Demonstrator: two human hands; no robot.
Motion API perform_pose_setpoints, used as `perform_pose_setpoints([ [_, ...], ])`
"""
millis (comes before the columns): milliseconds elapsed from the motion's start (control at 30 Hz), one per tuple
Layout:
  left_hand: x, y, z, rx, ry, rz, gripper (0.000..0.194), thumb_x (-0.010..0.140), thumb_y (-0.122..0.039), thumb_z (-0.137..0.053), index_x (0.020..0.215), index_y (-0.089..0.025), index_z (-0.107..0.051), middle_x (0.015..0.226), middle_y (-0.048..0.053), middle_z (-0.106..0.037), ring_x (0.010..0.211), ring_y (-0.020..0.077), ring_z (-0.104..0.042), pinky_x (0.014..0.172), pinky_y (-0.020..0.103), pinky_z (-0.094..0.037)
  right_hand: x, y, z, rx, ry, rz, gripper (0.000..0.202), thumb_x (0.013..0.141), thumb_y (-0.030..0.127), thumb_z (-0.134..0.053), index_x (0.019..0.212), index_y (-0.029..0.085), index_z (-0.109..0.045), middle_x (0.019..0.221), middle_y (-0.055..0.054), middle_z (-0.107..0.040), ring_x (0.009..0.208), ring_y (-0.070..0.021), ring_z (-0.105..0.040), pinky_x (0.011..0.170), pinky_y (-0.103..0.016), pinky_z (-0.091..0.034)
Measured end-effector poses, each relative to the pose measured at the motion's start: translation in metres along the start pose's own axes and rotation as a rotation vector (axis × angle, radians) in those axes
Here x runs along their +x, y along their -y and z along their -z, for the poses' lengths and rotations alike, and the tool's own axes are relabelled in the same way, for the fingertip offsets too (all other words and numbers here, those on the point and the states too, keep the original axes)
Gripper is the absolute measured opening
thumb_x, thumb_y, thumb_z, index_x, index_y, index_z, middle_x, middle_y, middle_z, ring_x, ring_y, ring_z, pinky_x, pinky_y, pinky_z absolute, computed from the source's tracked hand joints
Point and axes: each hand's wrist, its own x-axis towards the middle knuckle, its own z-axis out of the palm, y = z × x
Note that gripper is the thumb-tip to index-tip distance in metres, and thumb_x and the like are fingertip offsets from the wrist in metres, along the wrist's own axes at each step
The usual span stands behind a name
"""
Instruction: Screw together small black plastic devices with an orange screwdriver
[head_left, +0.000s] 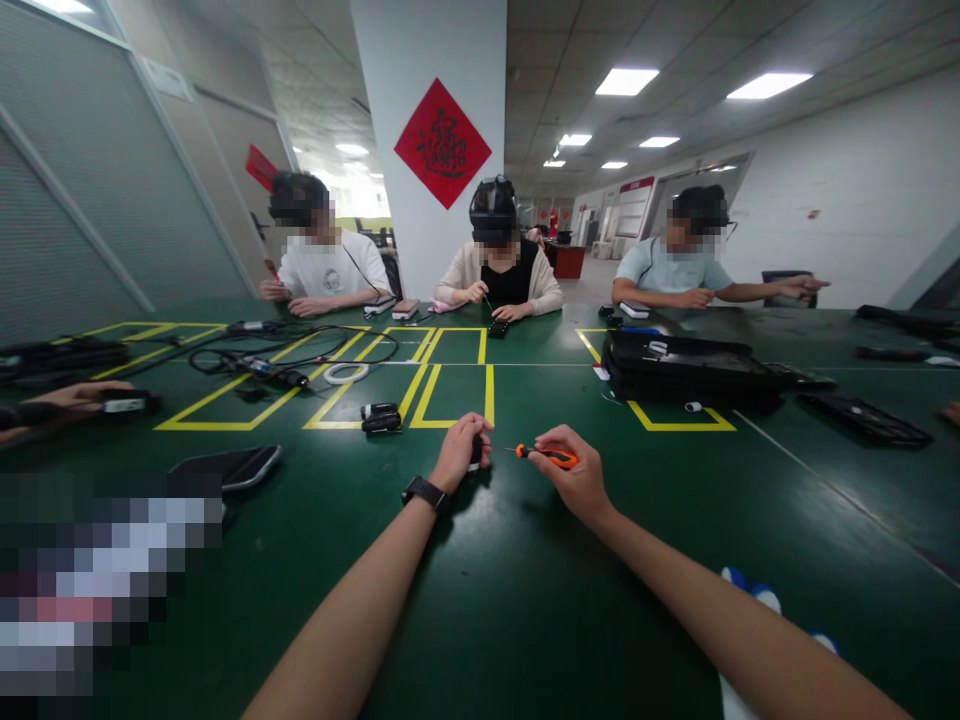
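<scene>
My left hand (457,452), with a black watch (426,494) on its wrist, is closed around a small black object (475,455); the fingers cover most of it, so I cannot tell its kind. My right hand (574,468) grips an orange and black screwdriver (553,457) by its handle. The thin shaft points left toward the black object, and its tip seems to stop short of it. Both hands are held over the green table (495,600). Just beyond my left hand lie a few small black cylindrical pieces (381,417).
Three people sit across the table. A black case (690,368) stands at the right, with a black panel (865,419) beside it. Cables (259,368) and a white ring (346,374) lie at the left. Another person's hand (75,402) reaches in there, near a phone (232,468).
</scene>
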Motion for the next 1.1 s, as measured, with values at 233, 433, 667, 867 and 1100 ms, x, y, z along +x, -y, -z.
perform_pose_setpoints([
  [233,-0.001,0.0,0.001,-0.027,0.073,0.02,0.022,0.077,-0.034,-0.038,0.081,-0.015,-0.049,0.053,-0.002,-0.054,0.035,0.0107,-0.051,0.035,0.02,-0.036,-0.007,0.02,-0.013,0.092,0.113,0.052,0.009,0.08,0.025,-0.052,0.08,0.02,-0.06,0.089,-0.005,-0.056,0.087,-0.017,-0.054,0.08,-0.032,-0.044],
  [433,-0.003,-0.005,0.0,-0.009,0.134,0.029,0.021,0.076,-0.032,-0.038,0.078,-0.014,-0.049,0.053,-0.001,-0.055,0.034,0.01,-0.05,0.035,0.02,-0.036,-0.017,0.009,-0.02,-0.029,0.187,0.038,0.021,0.079,0.025,-0.051,0.099,0.021,-0.052,0.07,0.001,-0.051,0.059,-0.0109,-0.048,0.058,-0.023,-0.04],
  [667,-0.003,-0.003,0.001,-0.033,0.126,0.027,0.021,0.077,-0.033,-0.038,0.078,-0.014,-0.049,0.052,-0.002,-0.055,0.034,0.0103,-0.05,0.034,0.02,-0.036,-0.016,0.0,-0.02,-0.019,0.275,0.28,0.014,0.072,0.018,-0.055,0.086,0.019,-0.06,0.078,-0.002,-0.05,0.069,-0.0128,-0.049,0.063,-0.026,-0.04],
  [867,-0.003,-0.004,0.001,-0.045,0.128,0.023,0.022,0.076,-0.033,-0.039,0.077,-0.014,-0.05,0.052,-0.002,-0.054,0.035,0.0108,-0.051,0.035,0.02,-0.036,-0.014,0.006,-0.017,0.004,0.203,0.254,0.016,0.077,0.018,-0.052,0.09,0.019,-0.061,0.077,-0.003,-0.051,0.07,-0.0137,-0.049,0.064,-0.028,-0.04],
  [1100,-0.003,-0.004,0.001,-0.055,0.118,0.024,0.022,0.076,-0.033,-0.039,0.077,-0.014,-0.05,0.053,-0.001,-0.054,0.035,0.011,-0.051,0.034,0.02,-0.036,-0.014,0.007,-0.014,0.016,0.142,0.2,0.014,0.078,0.019,-0.051,0.089,0.017,-0.058,0.077,-0.003,-0.053,0.071,-0.0144,-0.05,0.065,-0.029,-0.041],
])
